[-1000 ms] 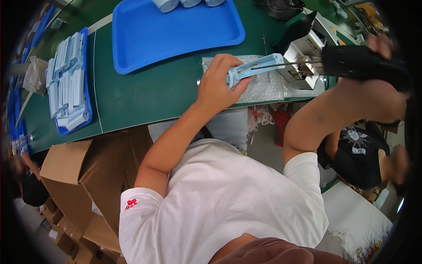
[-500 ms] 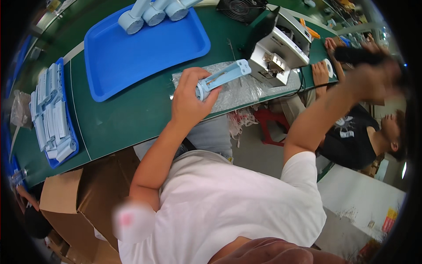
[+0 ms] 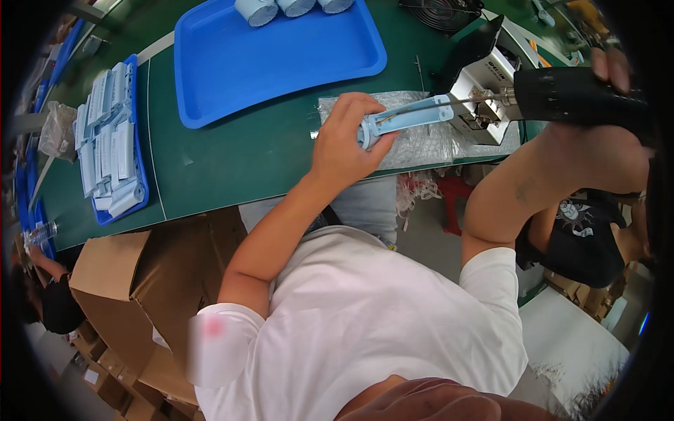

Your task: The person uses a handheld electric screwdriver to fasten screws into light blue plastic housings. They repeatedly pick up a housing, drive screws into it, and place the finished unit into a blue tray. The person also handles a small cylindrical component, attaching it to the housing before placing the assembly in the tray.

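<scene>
My left hand (image 3: 347, 140) is closed around the round end of a light blue plastic housing (image 3: 421, 114), a long open handle-like shell with wires inside. My right hand (image 3: 597, 154) grips a black electric screwdriver (image 3: 558, 95), fingers wrapped over its body. The screwdriver lies almost level, and its long thin bit reaches left over the open side of the housing. Exactly where the bit's tip ends is hard to make out. Behind the bit stands a silver and black box-shaped machine (image 3: 488, 74), probably a screw feeder.
A blue tray (image 3: 281, 67) holds several light blue round-headed parts at its far edge. Left of it, a narrower blue tray (image 3: 142, 161) is full of pale blue shells (image 3: 105, 154). Bubble wrap (image 3: 428, 144) lies under my hands. A black fan (image 3: 442, 14) is at the back; a cardboard box (image 3: 112, 266) sits below.
My right hand has brought the screwdriver in from the far right, its bit now over the housing. The view has shifted, so the bench things appear farther right and higher.
</scene>
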The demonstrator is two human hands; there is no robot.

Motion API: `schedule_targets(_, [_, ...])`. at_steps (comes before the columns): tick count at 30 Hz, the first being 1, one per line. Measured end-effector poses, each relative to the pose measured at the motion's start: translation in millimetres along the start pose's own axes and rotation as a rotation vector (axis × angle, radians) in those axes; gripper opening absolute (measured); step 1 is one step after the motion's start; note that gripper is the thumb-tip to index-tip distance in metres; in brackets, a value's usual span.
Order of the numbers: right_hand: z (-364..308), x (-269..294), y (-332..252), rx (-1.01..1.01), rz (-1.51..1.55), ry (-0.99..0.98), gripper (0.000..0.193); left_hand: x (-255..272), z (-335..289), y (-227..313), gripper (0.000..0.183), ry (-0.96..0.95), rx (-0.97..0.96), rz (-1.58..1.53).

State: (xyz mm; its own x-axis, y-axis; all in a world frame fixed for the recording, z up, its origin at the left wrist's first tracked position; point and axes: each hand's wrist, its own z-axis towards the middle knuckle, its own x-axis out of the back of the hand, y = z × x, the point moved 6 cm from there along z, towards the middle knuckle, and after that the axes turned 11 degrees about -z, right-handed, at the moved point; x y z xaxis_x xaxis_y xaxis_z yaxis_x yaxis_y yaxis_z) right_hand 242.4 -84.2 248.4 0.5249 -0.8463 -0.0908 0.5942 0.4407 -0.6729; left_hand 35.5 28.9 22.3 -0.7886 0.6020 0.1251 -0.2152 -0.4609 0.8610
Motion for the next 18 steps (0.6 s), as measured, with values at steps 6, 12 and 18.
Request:
schedule_targets(6, [-12,-12,12,-0.021,-0.021,-0.041,0.075,0,-1,-1,0.040,-0.003,-0.008,-0.010])
schedule_targets(12, [-25,-24,16,0.027,-0.181,-0.017,0.082,0,-2,-1,0.039,-0.004,-0.004,-0.008])
schedule_targets(18, [5,4,-16,-0.009,0.099,-0.022,0.066,2,-1,-1,0.038,-0.009,-0.002,0.002])
